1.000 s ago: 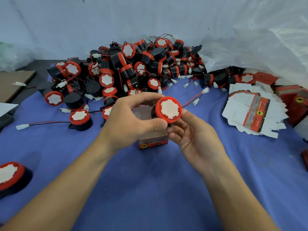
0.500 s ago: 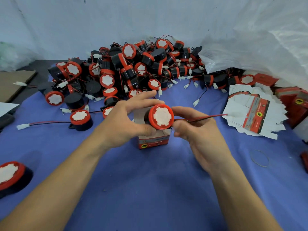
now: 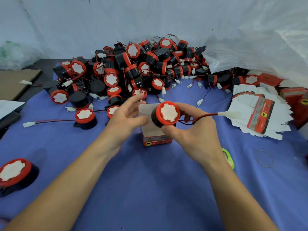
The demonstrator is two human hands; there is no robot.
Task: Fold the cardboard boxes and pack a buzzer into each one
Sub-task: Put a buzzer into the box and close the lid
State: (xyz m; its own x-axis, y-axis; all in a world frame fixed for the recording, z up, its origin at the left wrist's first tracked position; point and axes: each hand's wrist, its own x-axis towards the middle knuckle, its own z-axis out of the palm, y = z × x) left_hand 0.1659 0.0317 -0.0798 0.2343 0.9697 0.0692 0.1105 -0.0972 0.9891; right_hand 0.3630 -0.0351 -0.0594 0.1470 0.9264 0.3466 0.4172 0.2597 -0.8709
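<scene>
- A small red-and-white cardboard box (image 3: 157, 141) stands upright on the blue cloth (image 3: 150, 189) at the middle of the head view. Its top is open and its white flap (image 3: 144, 109) is raised on the far side.
- The left hand (image 3: 126, 118) grips the box from the left, with the thumb pressed on the near-left wall and the fingers reaching loosely up behind the flap.
- The right hand (image 3: 197, 136) pinches a round black buzzer with a red rim and white face (image 3: 168, 114) between thumb and curled fingers. It holds the buzzer tilted just above the box's opening, not yet inside.
- The buzzer's red-and-black wire (image 3: 202, 116) runs out between the right fingers to the right and ends in a white plastic connector (image 3: 230, 113).
- A large heap of matching buzzers (image 3: 133, 69) fills the far middle of the cloth.
- One stray buzzer (image 3: 85, 117) lies left of the hands and another (image 3: 15, 172) at the near left edge.
- A fanned stack of flat box blanks (image 3: 260, 115) lies to the right, with folded red boxes (image 3: 293, 95) beyond it.
- A thin rubber band (image 3: 264, 158) lies near right, and a green item (image 3: 230, 158) peeks from behind the right wrist.
- A crumpled clear plastic bag (image 3: 253, 47) rises at the far right.
</scene>
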